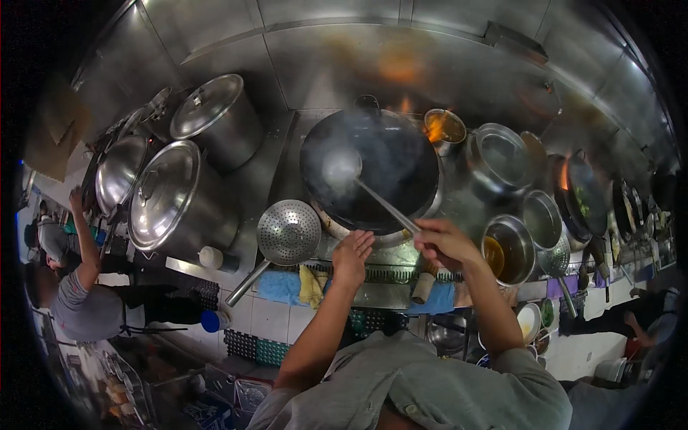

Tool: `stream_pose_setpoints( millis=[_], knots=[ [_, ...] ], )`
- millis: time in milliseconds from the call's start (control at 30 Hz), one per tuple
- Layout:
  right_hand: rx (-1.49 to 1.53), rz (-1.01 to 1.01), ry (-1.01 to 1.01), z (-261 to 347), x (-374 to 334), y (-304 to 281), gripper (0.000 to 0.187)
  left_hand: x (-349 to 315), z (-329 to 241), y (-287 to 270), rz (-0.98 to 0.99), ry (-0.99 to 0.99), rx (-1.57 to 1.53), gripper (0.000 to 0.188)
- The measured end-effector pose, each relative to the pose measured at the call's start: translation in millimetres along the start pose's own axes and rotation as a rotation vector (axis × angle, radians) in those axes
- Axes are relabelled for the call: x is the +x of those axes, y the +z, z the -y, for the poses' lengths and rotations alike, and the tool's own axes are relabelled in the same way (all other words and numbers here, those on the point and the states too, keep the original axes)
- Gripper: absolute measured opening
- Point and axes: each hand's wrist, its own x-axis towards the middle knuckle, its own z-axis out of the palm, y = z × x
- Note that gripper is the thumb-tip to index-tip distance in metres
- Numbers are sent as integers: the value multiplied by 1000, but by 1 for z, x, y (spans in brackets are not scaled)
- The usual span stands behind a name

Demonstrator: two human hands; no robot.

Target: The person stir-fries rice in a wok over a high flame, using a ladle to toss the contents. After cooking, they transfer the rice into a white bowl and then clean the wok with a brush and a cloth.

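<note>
A large black wok (405,154) sits on the stove in front of me, with smoke or steam rising from it. My right hand (446,244) is wrapped round the long handle of a metal ladle (387,206). The ladle's bowl is inside the wok, left of its middle and blurred by the haze. My left hand (351,252) holds nothing; its fingers are stretched out just in front of the wok's near rim. Left of that hand, a perforated strainer (289,231) rests on the stove with its handle pointing toward me. Food in the wok cannot be made out.
Lidded steel pots (215,118) stand at the left. On the right are a pot of brown liquid (505,251), steel bowls and another wok (584,190) beside flames. A blue cloth (282,287) and a yellow cloth (311,287) lie along the front edge. Co-workers (89,308) stand on both sides.
</note>
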Motion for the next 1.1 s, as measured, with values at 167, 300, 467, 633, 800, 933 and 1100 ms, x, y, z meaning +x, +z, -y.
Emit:
stream_pose_setpoints(
  millis=[167,300,467,633,800,933,1100],
  knots=[
    [-940,-503,-495,-9,84,19,53,36,3,12,64,-179,-500,28],
    [-741,-549,-410,11,55,-1,55,36,11,12,88,135,-414,31],
    [-932,-589,-358,16,-12,-34,56,-11,-34,11,92,213,-263,28],
    [-1049,-547,-466,-15,-46,-57,60,-37,-51,16,89,293,-53,27],
    [-1091,-633,-354,-28,-71,-24,60,-48,-61,17,156,552,426,30],
    [-1096,-684,-193,-44,-88,0,58,-56,-64,13,188,684,822,27],
    [-971,-776,-444,-86,-113,3,55,-79,-63,10,351,807,1001,20]
  ],
)
